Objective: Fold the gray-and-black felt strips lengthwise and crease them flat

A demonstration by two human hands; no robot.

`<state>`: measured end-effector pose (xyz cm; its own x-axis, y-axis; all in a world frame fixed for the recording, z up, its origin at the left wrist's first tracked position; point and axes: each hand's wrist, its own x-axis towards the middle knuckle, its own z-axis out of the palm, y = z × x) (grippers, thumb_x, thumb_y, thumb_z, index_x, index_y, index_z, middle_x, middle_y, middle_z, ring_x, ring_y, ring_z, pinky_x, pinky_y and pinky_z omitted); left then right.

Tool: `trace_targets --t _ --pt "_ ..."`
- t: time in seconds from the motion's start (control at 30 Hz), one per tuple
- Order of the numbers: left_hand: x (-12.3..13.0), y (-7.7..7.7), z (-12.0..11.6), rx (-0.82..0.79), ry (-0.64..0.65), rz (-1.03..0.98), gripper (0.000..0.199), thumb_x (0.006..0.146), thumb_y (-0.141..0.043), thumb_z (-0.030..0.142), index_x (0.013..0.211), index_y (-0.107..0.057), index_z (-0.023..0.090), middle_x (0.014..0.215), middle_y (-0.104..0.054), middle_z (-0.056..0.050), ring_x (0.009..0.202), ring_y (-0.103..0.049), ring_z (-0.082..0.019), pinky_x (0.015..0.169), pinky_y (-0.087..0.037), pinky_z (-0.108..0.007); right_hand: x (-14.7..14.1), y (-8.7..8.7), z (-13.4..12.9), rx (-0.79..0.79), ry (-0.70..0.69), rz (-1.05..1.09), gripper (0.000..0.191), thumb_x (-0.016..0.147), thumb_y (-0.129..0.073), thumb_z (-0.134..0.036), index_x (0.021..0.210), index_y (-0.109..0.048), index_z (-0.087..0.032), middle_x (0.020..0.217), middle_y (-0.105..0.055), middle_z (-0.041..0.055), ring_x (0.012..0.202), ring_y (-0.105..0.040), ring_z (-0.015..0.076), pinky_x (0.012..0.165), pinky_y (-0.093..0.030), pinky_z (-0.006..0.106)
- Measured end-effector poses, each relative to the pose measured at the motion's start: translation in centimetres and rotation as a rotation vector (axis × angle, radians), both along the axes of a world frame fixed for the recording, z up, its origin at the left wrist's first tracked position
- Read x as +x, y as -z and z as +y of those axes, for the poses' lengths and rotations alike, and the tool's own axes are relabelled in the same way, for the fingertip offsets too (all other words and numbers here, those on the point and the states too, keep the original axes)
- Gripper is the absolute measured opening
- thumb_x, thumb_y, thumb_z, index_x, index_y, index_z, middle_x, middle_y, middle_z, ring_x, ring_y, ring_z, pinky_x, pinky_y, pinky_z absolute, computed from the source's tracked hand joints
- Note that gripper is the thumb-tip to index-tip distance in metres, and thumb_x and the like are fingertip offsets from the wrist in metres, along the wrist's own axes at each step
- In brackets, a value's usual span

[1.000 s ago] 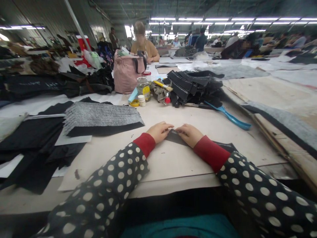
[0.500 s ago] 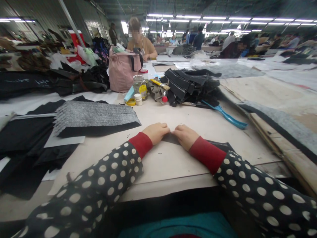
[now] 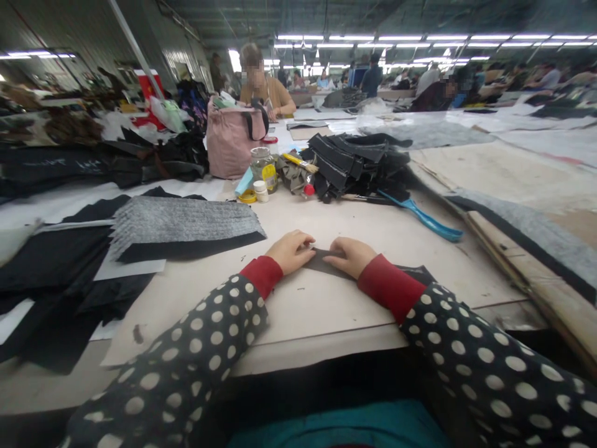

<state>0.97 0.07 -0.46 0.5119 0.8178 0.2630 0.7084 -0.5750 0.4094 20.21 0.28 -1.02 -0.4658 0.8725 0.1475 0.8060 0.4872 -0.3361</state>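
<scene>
On the bench, nearer than the heaped black pieces, one dark strip lies seemingly unfinished, the left hand and right hand at it, fingers curled, whether pinching I cannot tell.

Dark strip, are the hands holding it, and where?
Can't tell: the left hand is at the left end of the dark strip, right hand farther along.
</scene>
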Motion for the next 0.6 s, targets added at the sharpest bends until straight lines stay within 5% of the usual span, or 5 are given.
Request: trace_targets --t 0.23,0.6 --pt "1.1 -0.4 -0.4 -0.144 0.034 -0.103 0.017 0.078 -0.043 0.024 0.08 -0.058 0.015 0.075 -0.055 -0.001 0.071 -0.049 -0.012 0.066 -0.04 -0.024 -0.2 0.0 -0.1 0.107 -0.177 0.151 0.023 0.078 -0.046 -0.034 0.077 -0.059 -0.016 0.073 -0.055 0.0039 0.068 -0.048 0.0125 0.064 -0.036 0.024" --pt "1.7 -1.3 -1.7 0.134 0.079 -0.082 0.014 0.078 -0.038 0.018 0.076 -0.052 0.015 0.075 -0.051 -0.004 0.076 -0.047 -0.015 0.071 -0.04 -0.03 -0.7 -1.3 -0.7 0.249 -0.241 0.124 0.017 0.079 -0.044 -0.024 0.077 -0.059 -0.015 0.076 -0.055 0.0044 0.074 -0.048 0.0133 0.071 -0.038 0.025"
